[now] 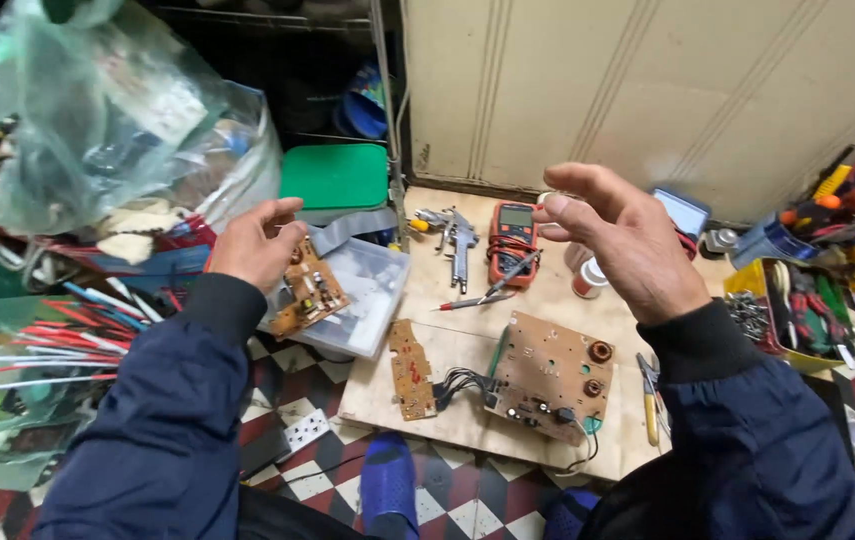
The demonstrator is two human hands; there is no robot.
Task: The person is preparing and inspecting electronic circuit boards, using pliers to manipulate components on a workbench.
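head view: left hand (252, 245) around circuit board (309, 290)

Small circuit board (309, 290): we see it brown, tilted, held in our left hand (255, 243) over a clear plastic box.
Its face: crowded with small parts.
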